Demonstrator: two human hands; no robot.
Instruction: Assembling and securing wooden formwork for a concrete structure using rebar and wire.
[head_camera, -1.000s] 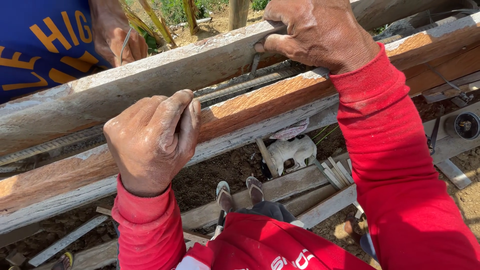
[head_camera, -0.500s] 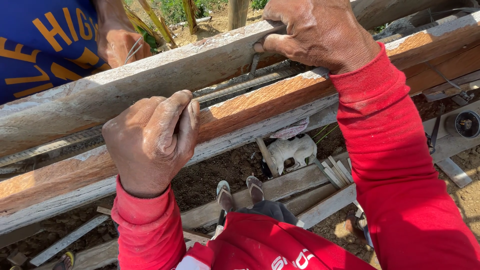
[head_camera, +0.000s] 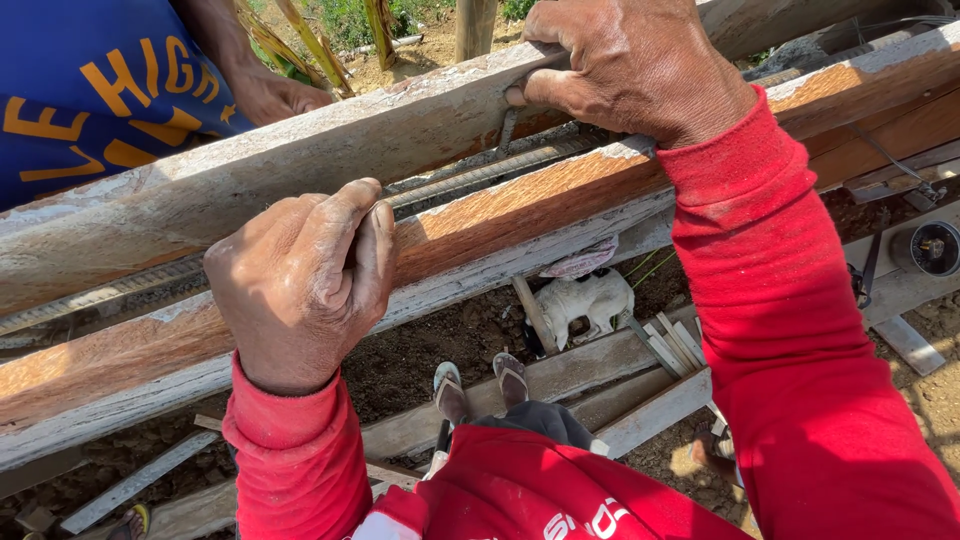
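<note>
We stand outdoors in hard sunlight over bare brown dirt (head_camera: 440, 345). Scrap planks (head_camera: 600, 375) lie across the ground below, with a white rag (head_camera: 590, 300) between them. Green grass (head_camera: 345, 15) and dry stalks (head_camera: 310, 45) show along the top edge, beside an upright wooden post (head_camera: 475, 25).

Two wooden planks (head_camera: 560, 195), three hands (head_camera: 305, 285), two sandalled feet (head_camera: 480, 385).

Below us the ground (head_camera: 450, 335) is dark, loose soil. Directly on it we see weathered wooden planks (head_camera: 600, 375) lying flat, a bundle of short pale wood strips (head_camera: 672, 345), and a crumpled whitish bag (head_camera: 590, 300) near them.
</note>
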